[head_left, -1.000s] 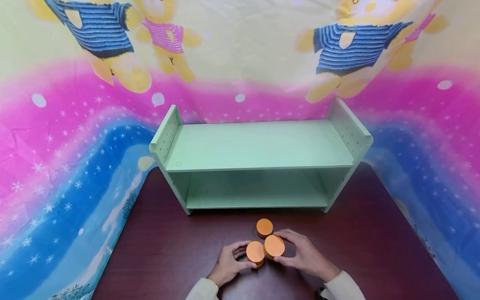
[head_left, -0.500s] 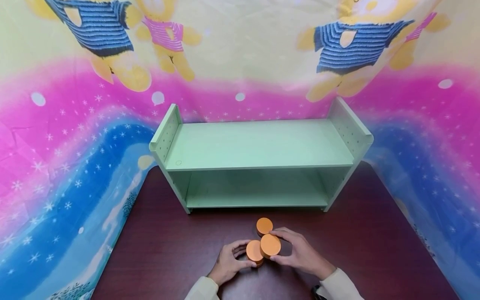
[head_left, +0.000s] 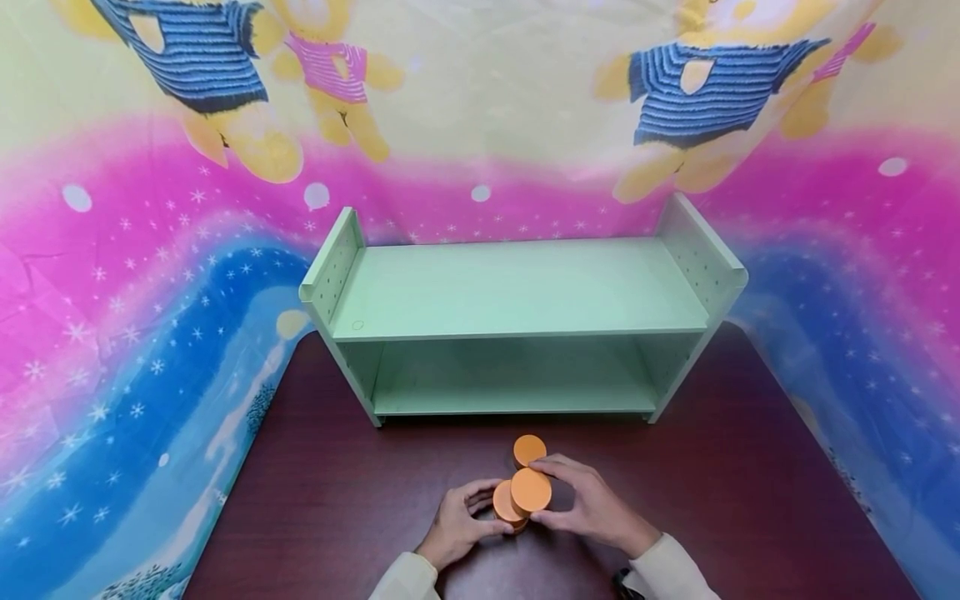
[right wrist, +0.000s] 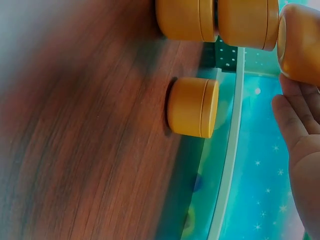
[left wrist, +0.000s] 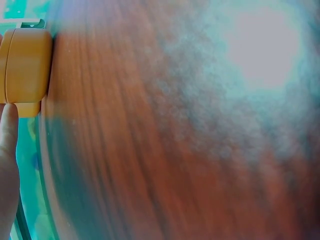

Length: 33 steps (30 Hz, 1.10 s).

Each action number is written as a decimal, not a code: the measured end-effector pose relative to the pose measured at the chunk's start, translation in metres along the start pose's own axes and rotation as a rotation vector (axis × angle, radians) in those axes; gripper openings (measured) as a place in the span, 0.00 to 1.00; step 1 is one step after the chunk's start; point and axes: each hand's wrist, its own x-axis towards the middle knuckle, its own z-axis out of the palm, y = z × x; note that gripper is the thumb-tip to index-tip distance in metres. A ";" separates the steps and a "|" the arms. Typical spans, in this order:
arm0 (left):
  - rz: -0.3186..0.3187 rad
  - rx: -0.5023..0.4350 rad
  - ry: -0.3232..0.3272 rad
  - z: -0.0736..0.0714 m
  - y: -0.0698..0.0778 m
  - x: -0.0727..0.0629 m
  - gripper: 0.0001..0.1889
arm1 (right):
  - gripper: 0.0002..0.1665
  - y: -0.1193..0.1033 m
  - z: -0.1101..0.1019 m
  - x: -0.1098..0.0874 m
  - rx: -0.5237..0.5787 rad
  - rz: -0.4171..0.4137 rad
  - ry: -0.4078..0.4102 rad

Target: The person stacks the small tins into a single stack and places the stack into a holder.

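Note:
My left hand [head_left: 459,523] curls its thumb and fingers around a stack of two orange round jars [head_left: 503,503] on the table. Above that stack, my right hand [head_left: 600,507] pinches another orange jar [head_left: 531,490] by its sides; it overlaps the stack's top in the head view. The right wrist view shows the stack's lower jar [right wrist: 184,19], its upper jar [right wrist: 245,22] and the held jar [right wrist: 302,45] over them, slightly tilted. A separate orange jar [head_left: 529,448] stands upright on the table just beyond. The left wrist view catches an orange jar [left wrist: 27,65] with a fingertip at its side.
A pale green two-tier shelf [head_left: 517,287] stands behind the jars, its raised side panel [head_left: 701,250] at the right. Under everything lies a dark reddish-brown table [head_left: 322,492]. A colourful printed cloth [head_left: 480,125] with bears hangs around the table's back and sides.
My right hand has moved left with its jar, from beside the stack to over the stack's top. My left hand has stayed around the stack, and the far jar has not moved.

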 end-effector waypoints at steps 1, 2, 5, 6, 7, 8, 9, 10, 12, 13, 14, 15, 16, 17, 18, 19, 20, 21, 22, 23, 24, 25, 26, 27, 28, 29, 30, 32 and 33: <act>0.002 0.000 -0.001 0.000 0.000 0.000 0.31 | 0.34 0.000 0.000 0.000 -0.001 -0.005 -0.001; 0.000 0.000 -0.002 0.000 0.000 0.000 0.31 | 0.34 0.000 0.001 0.001 -0.001 -0.009 0.000; -0.006 0.008 -0.002 -0.001 -0.002 0.000 0.31 | 0.34 -0.001 0.002 0.002 -0.007 -0.013 -0.003; -0.004 0.014 -0.004 -0.001 -0.002 0.000 0.31 | 0.34 -0.001 0.003 0.002 -0.008 -0.012 -0.005; -0.007 0.021 -0.005 -0.001 -0.002 0.000 0.31 | 0.34 -0.001 0.004 0.003 -0.009 -0.015 -0.005; -0.009 0.028 -0.005 -0.001 -0.003 0.000 0.31 | 0.34 -0.002 0.004 0.004 -0.008 -0.016 -0.005; -0.009 0.033 -0.006 -0.001 -0.003 0.000 0.32 | 0.34 -0.002 0.005 0.004 -0.007 -0.020 -0.004; -0.013 0.036 -0.006 -0.001 -0.003 0.000 0.32 | 0.35 -0.002 0.005 0.005 -0.003 -0.022 -0.003; -0.017 0.042 -0.005 -0.001 -0.003 0.000 0.32 | 0.35 -0.003 0.007 0.007 -0.001 -0.031 0.000; -0.021 0.043 -0.005 -0.001 -0.003 0.000 0.32 | 0.35 -0.004 0.007 0.007 -0.003 -0.035 0.003; -0.021 0.046 -0.005 -0.001 -0.003 -0.001 0.32 | 0.35 -0.004 0.008 0.008 -0.004 -0.037 0.003; -0.023 0.047 -0.006 -0.001 -0.002 -0.001 0.32 | 0.35 -0.005 0.008 0.008 -0.005 -0.037 0.004; -0.022 0.048 -0.005 -0.001 -0.002 -0.001 0.32 | 0.35 -0.005 0.008 0.009 -0.006 -0.035 0.003; -0.020 0.051 -0.007 -0.001 -0.002 -0.001 0.32 | 0.35 -0.006 0.009 0.009 -0.007 -0.032 0.001; -0.020 0.051 -0.007 -0.002 -0.002 -0.001 0.33 | 0.35 -0.006 0.009 0.010 -0.006 -0.028 -0.001; -0.022 0.052 -0.007 -0.002 -0.002 0.000 0.33 | 0.35 -0.006 0.009 0.010 -0.005 -0.024 -0.003; -0.020 0.054 -0.008 -0.002 -0.001 0.000 0.33 | 0.34 -0.007 0.010 0.011 -0.004 -0.019 -0.006; -0.025 0.052 -0.007 -0.001 -0.001 0.000 0.33 | 0.34 -0.007 0.010 0.011 -0.003 -0.014 -0.008; -0.027 0.052 -0.006 -0.001 0.000 0.000 0.33 | 0.34 -0.007 0.010 0.011 -0.002 -0.011 -0.010; -0.031 0.053 -0.008 -0.001 0.000 0.000 0.33 | 0.34 -0.007 0.011 0.012 -0.003 -0.008 -0.012; -0.037 0.051 -0.005 -0.001 0.000 0.000 0.33 | 0.34 -0.007 0.011 0.012 -0.003 -0.007 -0.012; -0.039 0.051 -0.005 -0.001 0.000 0.000 0.33 | 0.34 -0.007 0.012 0.012 -0.006 -0.008 -0.013; -0.044 0.051 -0.003 -0.001 0.001 0.000 0.33 | 0.34 -0.007 0.012 0.012 -0.010 -0.008 -0.012; -0.050 0.052 -0.001 -0.001 0.001 0.000 0.33 | 0.34 -0.007 0.012 0.013 -0.012 -0.011 -0.013; -0.050 0.057 0.001 -0.001 0.000 0.001 0.33 | 0.35 -0.007 0.013 0.013 -0.014 -0.012 -0.013; -0.055 0.061 0.003 -0.001 0.000 0.001 0.33 | 0.35 -0.007 0.013 0.013 -0.016 -0.014 -0.013; -0.063 0.067 0.008 0.000 0.002 0.001 0.33 | 0.35 -0.007 0.014 0.013 -0.015 -0.015 -0.014; -0.074 0.073 0.013 0.001 0.007 0.000 0.32 | 0.35 -0.006 0.014 0.014 -0.016 -0.017 -0.015; -0.072 0.072 0.014 0.001 0.007 0.000 0.32 | 0.35 -0.006 0.014 0.014 -0.015 -0.016 -0.017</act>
